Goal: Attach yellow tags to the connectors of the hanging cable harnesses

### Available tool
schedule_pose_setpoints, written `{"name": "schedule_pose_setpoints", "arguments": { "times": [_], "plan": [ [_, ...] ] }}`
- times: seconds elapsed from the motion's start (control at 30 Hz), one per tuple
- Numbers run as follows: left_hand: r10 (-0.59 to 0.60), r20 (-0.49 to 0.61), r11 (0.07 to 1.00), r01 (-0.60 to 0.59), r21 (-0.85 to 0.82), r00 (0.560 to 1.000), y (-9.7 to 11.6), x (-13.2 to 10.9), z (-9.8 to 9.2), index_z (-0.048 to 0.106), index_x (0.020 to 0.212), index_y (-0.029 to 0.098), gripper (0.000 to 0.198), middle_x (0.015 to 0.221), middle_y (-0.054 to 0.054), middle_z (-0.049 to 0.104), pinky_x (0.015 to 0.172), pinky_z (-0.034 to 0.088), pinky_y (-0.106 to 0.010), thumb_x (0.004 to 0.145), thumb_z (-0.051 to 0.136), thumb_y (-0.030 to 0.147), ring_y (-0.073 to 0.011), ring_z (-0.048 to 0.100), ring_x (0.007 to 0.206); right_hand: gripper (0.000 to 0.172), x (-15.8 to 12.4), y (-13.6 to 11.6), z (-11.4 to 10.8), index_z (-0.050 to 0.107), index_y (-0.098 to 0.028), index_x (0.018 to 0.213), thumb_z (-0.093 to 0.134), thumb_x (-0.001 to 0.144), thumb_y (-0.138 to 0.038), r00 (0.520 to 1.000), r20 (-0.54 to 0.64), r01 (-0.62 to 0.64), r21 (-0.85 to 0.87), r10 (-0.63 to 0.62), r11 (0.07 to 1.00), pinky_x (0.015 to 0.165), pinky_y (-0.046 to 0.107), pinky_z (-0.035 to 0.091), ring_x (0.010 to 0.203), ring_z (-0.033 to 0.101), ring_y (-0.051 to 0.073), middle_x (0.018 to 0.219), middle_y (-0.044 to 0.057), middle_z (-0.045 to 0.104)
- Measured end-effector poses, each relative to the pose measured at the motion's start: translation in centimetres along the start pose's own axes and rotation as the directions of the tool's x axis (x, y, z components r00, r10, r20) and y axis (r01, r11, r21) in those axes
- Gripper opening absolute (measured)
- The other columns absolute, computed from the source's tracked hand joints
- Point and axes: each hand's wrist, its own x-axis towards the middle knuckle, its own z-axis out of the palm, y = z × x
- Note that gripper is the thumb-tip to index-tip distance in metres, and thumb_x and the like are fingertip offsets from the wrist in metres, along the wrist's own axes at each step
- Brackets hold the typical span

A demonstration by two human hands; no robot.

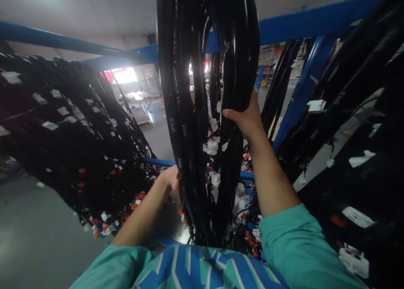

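Observation:
A thick bundle of black-sleeved wire harnesses (192, 137) hangs in front of me, looped over at the top. My right hand (244, 116) is closed around its right-hand strands, thumb across the front and fingers hidden behind. Lower down, my left hand (172, 177) holds the left edge of the same bundle, its fingers tucked out of sight behind the sleeves. White connectors (212, 145) dangle between the two halves of the bundle.
Blue rack bars (290, 21) run behind the bundle and to both sides. More black harnesses with white and orange connectors hang at left (78, 141) and at right (341, 116). A table (139, 97) stands farther back, near a bright window (124, 75).

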Motion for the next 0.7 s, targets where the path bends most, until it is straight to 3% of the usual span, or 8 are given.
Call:
{"name": "schedule_pose_setpoints", "arguments": {
  "times": [0.07,0.13,0.23,0.43,0.57,0.7],
  "plan": [
    [-0.054,0.112,0.998,0.051,0.026,0.992,0.1,-0.8,0.7,0.067,0.092,0.015,0.082,0.078,-0.009,0.068,0.07,0.053,-0.038,0.014,0.088,0.03,-0.0382,0.061,0.093,0.085,0.3,0.1,-0.1,0.029,-0.026,0.133,0.071,0.059,-0.032,1.0,0.002,-0.005,0.001,0.005,1.0,0.099,0.05,0.038,0.118,0.046,0.026,0.128,0.007,0.047],
    [-0.106,0.229,0.994,0.1,0.036,0.968,-0.1,-1.0,1.0,0.065,0.098,0.017,0.075,0.081,-0.009,0.068,0.066,0.054,-0.039,0.028,0.087,0.033,-0.0324,0.065,0.078,0.085,0.4,0.3,-0.1,0.03,-0.026,0.133,0.071,0.059,-0.032,1.0,-0.001,-0.006,-0.009,0.006,1.0,0.1,0.05,0.038,0.12,0.044,0.027,0.129,0.006,0.046],
    [-0.102,0.347,0.995,0.103,0.016,0.932,-0.7,-0.6,0.8,0.062,0.1,0.016,0.072,0.078,-0.01,0.068,0.059,0.054,-0.039,0.036,0.084,0.038,-0.0284,0.065,0.066,0.086,0.4,0.4,0.0,0.029,-0.026,0.134,0.071,0.059,-0.032,1.0,-0.005,-0.013,-0.009,0.013,1.0,0.101,0.05,0.038,0.12,0.045,0.027,0.129,0.006,0.047],
    [-0.122,0.383,0.992,0.117,0.038,0.916,-1.1,0.3,0.5,0.052,0.087,0.015,0.07,0.063,-0.003,0.061,0.048,0.047,-0.03,0.033,0.081,0.048,-0.0238,0.062,0.054,0.094,0.0,0.8,0.3,0.022,-0.025,0.137,0.072,0.058,-0.031,0.999,-0.039,-0.024,0.026,0.025,0.999,0.103,0.049,0.036,0.121,0.045,0.026,0.131,0.008,0.046],
    [-0.117,0.395,0.992,0.125,0.006,0.911,-0.9,0.5,1.0,0.051,0.081,0.016,0.064,0.059,-0.002,0.06,0.046,0.045,-0.028,0.032,0.08,0.045,-0.0206,0.059,0.051,0.09,0.0,0.8,0.4,0.023,-0.028,0.135,0.072,0.06,-0.034,0.999,-0.028,-0.016,0.015,0.016,1.0,0.102,0.053,0.035,0.123,0.043,0.027,0.131,0.007,0.044],
    [-0.078,0.402,0.99,0.118,-0.075,0.912,-0.9,0.6,1.3,0.056,0.084,0.015,0.059,0.064,-0.003,0.063,0.048,0.047,-0.028,0.037,0.081,0.039,-0.0219,0.062,0.055,0.079,-2.1,-1.8,0.4,0.028,-0.028,0.134,0.068,0.066,-0.038,0.982,-0.184,0.023,-0.117,-0.044,0.993,0.107,0.058,0.026,0.133,0.028,0.031,0.137,0.009,0.036]
  ]
}}
